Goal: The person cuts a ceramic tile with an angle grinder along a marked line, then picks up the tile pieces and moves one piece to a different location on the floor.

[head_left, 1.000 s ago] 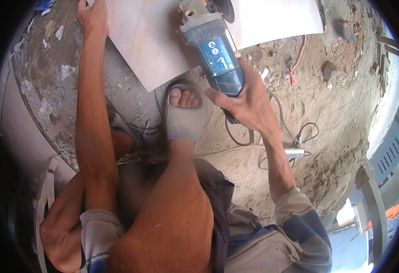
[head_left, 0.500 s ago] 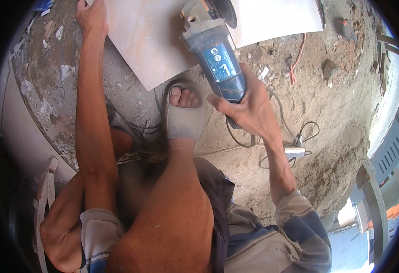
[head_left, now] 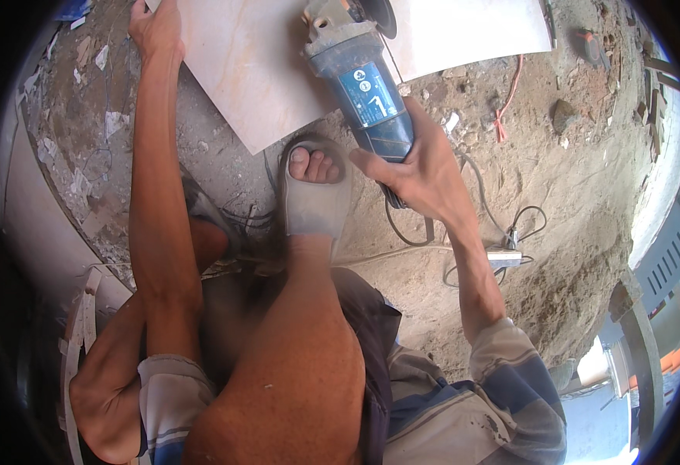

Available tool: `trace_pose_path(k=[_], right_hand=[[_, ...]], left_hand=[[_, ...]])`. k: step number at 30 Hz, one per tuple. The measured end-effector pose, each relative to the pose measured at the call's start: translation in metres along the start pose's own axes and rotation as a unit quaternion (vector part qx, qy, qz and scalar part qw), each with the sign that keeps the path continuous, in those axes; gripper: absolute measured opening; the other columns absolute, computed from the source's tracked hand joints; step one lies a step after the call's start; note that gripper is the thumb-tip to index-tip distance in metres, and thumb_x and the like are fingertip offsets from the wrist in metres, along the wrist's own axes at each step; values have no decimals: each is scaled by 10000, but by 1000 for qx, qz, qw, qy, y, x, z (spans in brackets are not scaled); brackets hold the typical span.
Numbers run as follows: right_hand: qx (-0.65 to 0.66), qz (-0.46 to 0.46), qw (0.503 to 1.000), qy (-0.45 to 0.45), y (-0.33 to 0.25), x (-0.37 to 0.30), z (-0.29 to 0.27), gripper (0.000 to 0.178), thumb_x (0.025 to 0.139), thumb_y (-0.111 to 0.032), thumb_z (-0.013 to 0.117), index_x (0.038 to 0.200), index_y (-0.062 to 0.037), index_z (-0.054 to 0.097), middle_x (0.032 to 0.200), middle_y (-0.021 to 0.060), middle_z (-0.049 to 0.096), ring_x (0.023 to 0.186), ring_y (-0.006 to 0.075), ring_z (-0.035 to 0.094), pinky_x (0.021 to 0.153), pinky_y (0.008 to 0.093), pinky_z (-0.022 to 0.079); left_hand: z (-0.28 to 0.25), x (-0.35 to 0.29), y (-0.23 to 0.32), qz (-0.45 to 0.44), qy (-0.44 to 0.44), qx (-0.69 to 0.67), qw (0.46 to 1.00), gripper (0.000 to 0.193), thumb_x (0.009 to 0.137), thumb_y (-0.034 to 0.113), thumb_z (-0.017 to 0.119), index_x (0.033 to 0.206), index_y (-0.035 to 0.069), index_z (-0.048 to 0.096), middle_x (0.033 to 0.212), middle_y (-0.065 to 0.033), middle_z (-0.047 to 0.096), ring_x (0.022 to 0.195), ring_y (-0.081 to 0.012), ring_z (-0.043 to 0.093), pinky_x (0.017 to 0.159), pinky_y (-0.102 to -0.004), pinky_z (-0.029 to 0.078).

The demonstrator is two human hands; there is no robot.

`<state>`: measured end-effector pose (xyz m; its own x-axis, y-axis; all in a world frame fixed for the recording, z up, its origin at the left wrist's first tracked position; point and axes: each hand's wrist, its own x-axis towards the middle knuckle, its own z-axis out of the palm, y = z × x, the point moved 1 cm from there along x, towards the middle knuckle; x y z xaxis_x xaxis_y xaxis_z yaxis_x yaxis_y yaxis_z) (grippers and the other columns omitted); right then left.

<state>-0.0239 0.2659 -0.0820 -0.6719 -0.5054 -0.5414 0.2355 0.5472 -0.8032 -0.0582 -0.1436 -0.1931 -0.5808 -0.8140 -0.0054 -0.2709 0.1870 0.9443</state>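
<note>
A large pale tile (head_left: 239,70) with faint brownish veining lies on the dirt ground in front of me. My left hand (head_left: 156,32) grips its far left edge; the fingertips are partly cut off by the picture's top. In my right hand (head_left: 421,167) is a blue angle grinder (head_left: 367,89), held round its rear body with the thumb along the left side. The grinder's dark disc (head_left: 384,17) is over the tile, and whether it touches is hard to see. A thin dark line runs through the tile beside the grinder to the near edge.
My sandalled foot (head_left: 314,167) rests just short of the tile's near edge. A black cord (head_left: 410,242) loops below the grinder, and a white power strip (head_left: 503,257) lies to the right. A reddish string (head_left: 500,128), stones and rubble are scattered about.
The grinder and my right hand have shifted slightly away from me and to the left. My left hand and the tile have stayed put.
</note>
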Motion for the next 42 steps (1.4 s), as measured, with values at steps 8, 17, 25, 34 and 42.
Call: trace_pose_path(k=[8, 17, 25, 34, 42], right_hand=[[4, 38, 999, -18, -4, -10, -2, 800, 820, -438, 902, 1383, 71, 647, 1092, 221, 794, 957, 308, 788, 850, 444, 644], [15, 60, 998, -18, 4, -25, -5, 917, 815, -517, 910, 1447, 85, 630, 1152, 220, 786, 1009, 315, 784, 884, 445, 641], [5, 28, 1000, 1, 3, -34, -4, 696, 805, -309, 909, 1323, 82, 660, 1056, 271, 821, 915, 318, 817, 836, 438, 654], [14, 41, 999, -5, 4, -38, -7, 701, 804, -297, 913, 1332, 85, 655, 1053, 271, 823, 914, 313, 819, 842, 434, 661], [4, 52, 999, -1, 7, -45, -8, 720, 800, -332, 917, 1331, 79, 654, 1051, 271, 819, 921, 313, 818, 841, 440, 652]], left_hand=[[-9, 8, -1, -4, 14, 41, 999, 724, 978, 413, 895, 1477, -57, 664, 1387, -174, 763, 1269, -271, 699, 1109, -389, 525], [-2, 6, -1, -21, 9, 12, 1000, 708, 981, 413, 898, 1476, -39, 669, 1379, -158, 764, 1256, -259, 697, 1106, -387, 525], [-6, 11, -6, -14, 8, 3, 1000, 686, 982, 388, 903, 1471, -38, 678, 1369, -152, 773, 1251, -252, 706, 1098, -379, 535], [-5, 14, -13, -7, 15, 18, 1000, 708, 973, 409, 907, 1477, -34, 680, 1369, -157, 776, 1251, -259, 709, 1100, -387, 537], [0, 11, -17, -5, 8, 9, 1000, 711, 978, 420, 898, 1478, -35, 678, 1376, -157, 774, 1258, -259, 707, 1100, -389, 537]])
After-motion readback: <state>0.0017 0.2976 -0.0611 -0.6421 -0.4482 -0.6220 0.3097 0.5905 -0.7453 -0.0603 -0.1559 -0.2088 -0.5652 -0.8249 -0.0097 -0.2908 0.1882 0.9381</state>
